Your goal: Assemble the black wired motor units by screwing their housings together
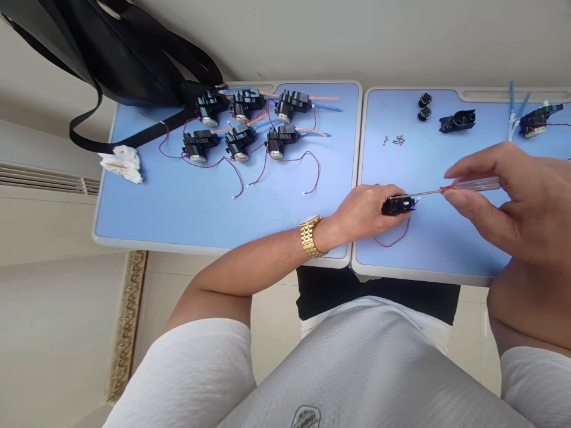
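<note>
My left hand (363,209), with a gold watch on its wrist, grips a small black motor unit (398,205) over the right table. A red wire (392,244) trails from the unit. My right hand (513,196) is closed around the clear handle of a screwdriver (473,185). The screwdriver's thin shaft points left, and its tip reaches the unit near my left fingers; whether it sits in a screw is too small to tell. Beyond my hands lie several small screws (398,140) and a black plastic housing (458,120).
Several black motor units (281,141) with wires and tubes stand on the left table (178,208). A black bag (116,53) and crumpled tissue (122,163) lie at its left. Two round parts (424,107) and another unit (537,120) are on the right table (437,258).
</note>
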{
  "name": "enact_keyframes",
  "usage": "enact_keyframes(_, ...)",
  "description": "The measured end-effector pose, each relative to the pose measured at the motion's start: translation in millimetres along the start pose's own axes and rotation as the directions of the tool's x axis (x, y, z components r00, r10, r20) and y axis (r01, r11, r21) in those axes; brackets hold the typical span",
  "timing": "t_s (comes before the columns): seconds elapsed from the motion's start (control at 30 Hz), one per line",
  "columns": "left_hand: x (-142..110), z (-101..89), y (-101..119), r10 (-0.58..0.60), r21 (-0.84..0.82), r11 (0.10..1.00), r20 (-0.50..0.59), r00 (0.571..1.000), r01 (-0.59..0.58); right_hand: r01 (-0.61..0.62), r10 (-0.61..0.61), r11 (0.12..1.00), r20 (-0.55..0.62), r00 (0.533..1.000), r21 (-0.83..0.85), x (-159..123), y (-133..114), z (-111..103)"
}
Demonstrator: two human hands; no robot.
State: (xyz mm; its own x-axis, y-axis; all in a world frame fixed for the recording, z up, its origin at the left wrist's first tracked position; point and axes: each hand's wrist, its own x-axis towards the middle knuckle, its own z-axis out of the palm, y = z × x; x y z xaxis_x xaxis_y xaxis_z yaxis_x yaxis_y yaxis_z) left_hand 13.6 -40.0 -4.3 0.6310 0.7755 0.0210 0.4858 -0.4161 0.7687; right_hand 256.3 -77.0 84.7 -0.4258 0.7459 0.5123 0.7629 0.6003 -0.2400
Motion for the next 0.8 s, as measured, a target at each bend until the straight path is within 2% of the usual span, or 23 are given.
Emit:
enact_keyframes(0.07, 0, 0.5, 0, -0.001, 0.002, 1.0, -0.003, 1.0, 0.001, -0.056, 0.05, 0.996, 0.087, 0.995, 0.068, 0, -5, -4)
enact_keyframes(0.13, 0, 0.9, -1, -0.003, -0.003, 1.0, -0.004, 1.0, 0.003, -0.1, 0.091, 0.992, 0.12, 0.989, 0.073, -1, -10, -7)
enact_keyframes(0.23, 0, 1.0, -1, 0.0, -0.009, 1.0, 0.003, 1.0, 0.0, -0.076, 0.076, 0.997, 0.069, 0.995, 0.005, -1, -12, -7)
enact_keyframes(0.43, 0, 0.7, -2, -0.002, -0.001, 1.0, 0.011, 1.0, 0.002, 0.063, -0.072, 0.991, -0.079, 0.994, -0.12, 1, 3, 1)
enact_keyframes(0.5, 0, 0.8, -1, -0.003, -0.005, 1.0, 0.005, 1.0, 0.003, 0.068, -0.077, 0.991, -0.072, 0.994, -0.118, 1, 5, 2)
enact_keyframes(0.6, 0, 1.1, -1, 0.002, -0.007, 1.0, -0.002, 1.0, -0.002, 0.037, -0.036, 0.998, 0.021, 0.999, -0.042, 0, 1, -2)
enact_keyframes(0.7, 0, 1.0, -1, 0.004, 0.001, 1.0, -0.004, 1.0, -0.004, -0.067, 0.068, 0.998, 0.13, 0.989, -0.01, -2, -8, -7)
enact_keyframes(0.8, 0, 0.7, -1, -0.004, 0.008, 1.0, -0.003, 1.0, 0.004, -0.088, 0.092, 0.995, 0.112, 0.989, -0.037, -3, -13, -8)
